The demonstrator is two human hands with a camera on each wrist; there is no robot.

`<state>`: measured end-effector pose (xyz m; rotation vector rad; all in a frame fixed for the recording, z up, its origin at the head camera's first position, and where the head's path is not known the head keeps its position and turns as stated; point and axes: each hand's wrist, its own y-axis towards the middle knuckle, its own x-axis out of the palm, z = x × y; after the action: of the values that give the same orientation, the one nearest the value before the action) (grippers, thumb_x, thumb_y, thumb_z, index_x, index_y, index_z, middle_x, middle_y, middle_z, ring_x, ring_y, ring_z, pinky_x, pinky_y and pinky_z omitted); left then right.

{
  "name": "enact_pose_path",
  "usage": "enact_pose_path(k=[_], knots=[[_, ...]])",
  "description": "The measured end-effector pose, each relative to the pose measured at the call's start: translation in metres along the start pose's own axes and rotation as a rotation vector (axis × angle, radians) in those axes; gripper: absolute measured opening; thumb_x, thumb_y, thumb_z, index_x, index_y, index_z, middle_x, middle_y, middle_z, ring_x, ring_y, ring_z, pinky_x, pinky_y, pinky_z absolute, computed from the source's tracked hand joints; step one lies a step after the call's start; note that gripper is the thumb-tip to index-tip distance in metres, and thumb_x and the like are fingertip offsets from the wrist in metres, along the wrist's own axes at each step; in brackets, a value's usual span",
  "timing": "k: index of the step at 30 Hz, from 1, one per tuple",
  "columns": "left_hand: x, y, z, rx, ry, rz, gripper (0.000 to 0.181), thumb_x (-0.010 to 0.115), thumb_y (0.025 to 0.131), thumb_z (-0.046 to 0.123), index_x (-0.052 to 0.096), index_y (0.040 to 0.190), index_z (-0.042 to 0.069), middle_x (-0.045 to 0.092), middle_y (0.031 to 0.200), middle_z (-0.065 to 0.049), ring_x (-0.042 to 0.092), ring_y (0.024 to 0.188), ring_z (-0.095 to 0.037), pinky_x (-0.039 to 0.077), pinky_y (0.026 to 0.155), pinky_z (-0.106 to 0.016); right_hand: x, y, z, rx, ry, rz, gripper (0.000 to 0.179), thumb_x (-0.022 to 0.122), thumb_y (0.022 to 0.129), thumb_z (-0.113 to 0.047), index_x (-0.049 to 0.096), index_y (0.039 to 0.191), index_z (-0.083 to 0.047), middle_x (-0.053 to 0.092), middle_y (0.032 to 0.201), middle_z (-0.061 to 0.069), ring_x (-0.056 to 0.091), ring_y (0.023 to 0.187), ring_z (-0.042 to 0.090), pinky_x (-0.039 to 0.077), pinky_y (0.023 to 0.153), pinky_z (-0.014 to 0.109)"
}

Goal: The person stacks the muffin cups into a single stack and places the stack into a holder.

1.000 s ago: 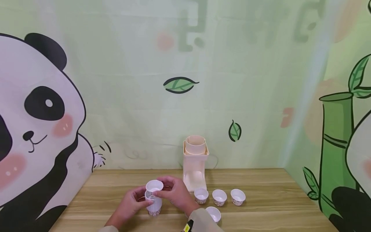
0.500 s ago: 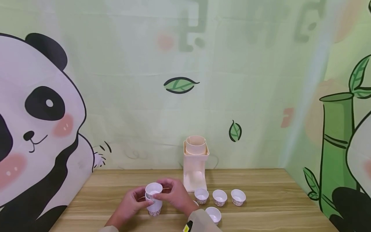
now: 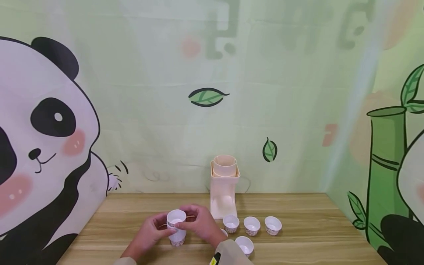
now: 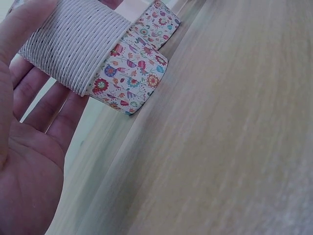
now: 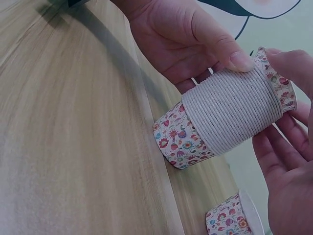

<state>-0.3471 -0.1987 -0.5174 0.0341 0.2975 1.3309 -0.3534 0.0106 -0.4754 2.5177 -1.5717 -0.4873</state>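
Left hand [image 3: 153,228] grips cup stack [image 5: 232,113]; right hand [image 3: 202,223] — top cup [image 3: 176,217].

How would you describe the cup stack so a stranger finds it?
Find the wooden table, then the pink stand on it. Nearer and to the left, the left hand grips the cup stack and the right hand pinches its top cup. Unlike the low cups on the right, the stack is tall, with a closely ridged white middle.

My left grip [image 3: 154,230] and right grip [image 3: 201,223] are bare, with a pale beige left cuff [image 3: 125,261] and right cuff [image 3: 234,254] behind. At the latter sits a small black piece [image 3: 217,255] bearing a bright yellow patch [image 3: 213,261].
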Motion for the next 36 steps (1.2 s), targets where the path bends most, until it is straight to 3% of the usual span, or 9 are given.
enact_pose_path(k=[20, 36], knots=[[0.0016, -0.0013, 0.0063, -0.005, -0.008, 0.006, 0.054, 0.079, 0.075, 0.018, 0.059, 0.123, 0.005, 0.064, 0.119, -0.015, 0.064, 0.102, -0.016, 0.052, 0.087, -0.023, -0.0012, -0.0019, 0.0022, -0.002, -0.007, -0.034, 0.048, 0.08, 0.075, -0.019, 0.063, 0.119, -0.009, 0.064, 0.111, 0.008, 0.066, 0.098, 0.025, 0.055, 0.078, 0.022], [0.0001, -0.0001, 0.0012, 0.024, 0.003, -0.006, 0.054, 0.078, 0.075, 0.016, 0.058, 0.124, 0.003, 0.063, 0.119, -0.017, 0.065, 0.101, -0.015, 0.052, 0.087, -0.023, -0.0025, -0.0012, 0.0017, -0.019, -0.03, -0.034, 0.044, 0.077, 0.078, -0.021, 0.064, 0.118, -0.007, 0.064, 0.109, 0.007, 0.064, 0.099, 0.023, 0.054, 0.08, 0.019]])
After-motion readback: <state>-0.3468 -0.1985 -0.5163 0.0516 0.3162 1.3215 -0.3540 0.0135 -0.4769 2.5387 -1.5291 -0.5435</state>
